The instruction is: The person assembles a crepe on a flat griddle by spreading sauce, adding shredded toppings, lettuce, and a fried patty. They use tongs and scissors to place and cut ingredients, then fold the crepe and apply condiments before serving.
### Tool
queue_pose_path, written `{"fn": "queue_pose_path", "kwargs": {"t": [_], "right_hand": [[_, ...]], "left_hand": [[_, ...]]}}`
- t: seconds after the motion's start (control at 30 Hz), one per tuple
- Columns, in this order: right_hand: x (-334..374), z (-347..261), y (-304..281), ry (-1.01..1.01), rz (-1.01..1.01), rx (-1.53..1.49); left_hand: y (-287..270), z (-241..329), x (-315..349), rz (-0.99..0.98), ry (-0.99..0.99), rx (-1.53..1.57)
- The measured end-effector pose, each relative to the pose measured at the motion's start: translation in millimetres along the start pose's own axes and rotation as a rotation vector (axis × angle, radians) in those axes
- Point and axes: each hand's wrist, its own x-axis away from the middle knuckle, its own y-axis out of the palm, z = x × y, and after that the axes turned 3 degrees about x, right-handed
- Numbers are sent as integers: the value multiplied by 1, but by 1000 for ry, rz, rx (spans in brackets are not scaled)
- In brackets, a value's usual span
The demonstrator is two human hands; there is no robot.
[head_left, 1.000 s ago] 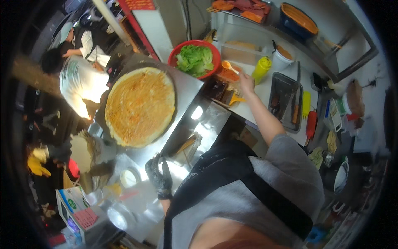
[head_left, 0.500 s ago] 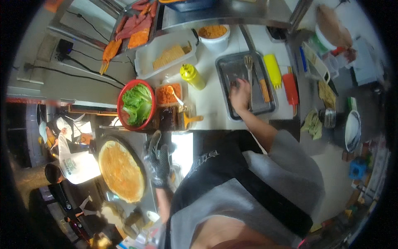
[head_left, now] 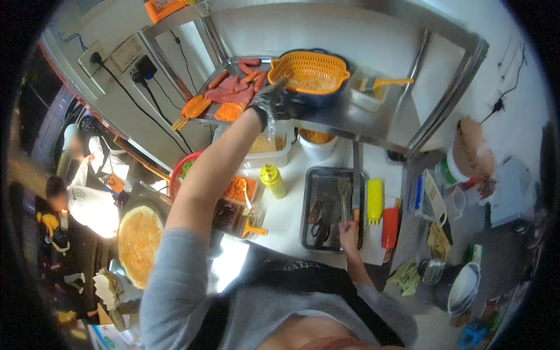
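My left hand [head_left: 272, 104], in a dark glove with clear plastic over it, is raised to the metal shelf. It is at the left end of an orange basket [head_left: 324, 60] holding pale shreds, beside a tray of sausages and pink meat slices [head_left: 230, 90]. Its fingers are blurred, and I cannot tell whether they touch the basket. Lower down, my bare right hand [head_left: 349, 235] is closed on the handle end of metal tongs [head_left: 345, 199]. These tongs lie over a dark rectangular tray [head_left: 333, 173], where black-handled scissors [head_left: 319, 228] also rest.
Yellow [head_left: 374, 201] and red [head_left: 389, 227] squeeze bottles stand right of the dark tray. Another yellow bottle [head_left: 272, 181] is near the orange shreds [head_left: 240, 189] and a sauce tub [head_left: 227, 216]. A large round flatbread [head_left: 140, 245] lies at left; people are beyond it.
My left hand has risen from beside the flatbread to the shelf. My right hand has moved from the dark tray's middle to its near edge and taken hold of the tongs. The view has shifted.
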Motion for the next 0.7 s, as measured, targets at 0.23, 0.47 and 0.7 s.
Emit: {"fn": "queue_pose_path", "kwargs": {"t": [0.23,0.47,0.7], "right_hand": [[76,-8,-71,-170,46,-616],[100,-108,-124,-544,59,-895],[83,-248,-122,-917,-311,-9]], "left_hand": [[25,-19,-30,451,316,174],[58,-64,104,644,383,-90],[56,-149,306,611,603,201]]}}
